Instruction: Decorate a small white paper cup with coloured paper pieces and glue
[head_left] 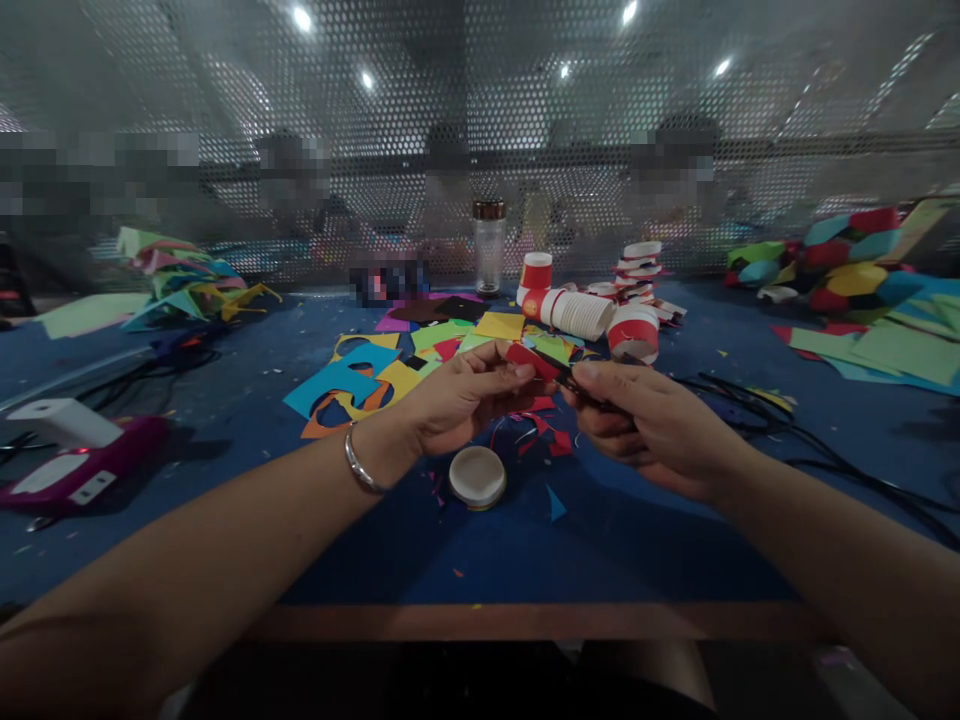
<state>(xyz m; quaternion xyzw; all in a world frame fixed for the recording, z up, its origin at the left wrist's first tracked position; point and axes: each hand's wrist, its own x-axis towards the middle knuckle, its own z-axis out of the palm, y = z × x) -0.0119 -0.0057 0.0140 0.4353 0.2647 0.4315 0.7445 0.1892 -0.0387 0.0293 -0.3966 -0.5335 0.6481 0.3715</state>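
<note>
A piece of red paper (531, 360) is pinched between the thumb and fingers of my left hand (476, 390), which wears a silver bangle. My right hand (637, 405) is closed around dark scissors (556, 364), whose blades meet the edge of the red paper; the handles are mostly hidden by the fingers. Below the two hands, a round white lid (478, 476) lies on the blue table (420, 560). Red paper scraps (559, 443) and a small blue scrap (555, 503) are scattered beside it.
Coloured sheets with round holes (341, 380) lie behind my left hand. Red-and-white paper cups (574, 310) and a glass bottle (489, 250) stand farther back. At left is a purple power strip (90, 465); black cables (817, 440) run at right, near stacked paper (911, 345).
</note>
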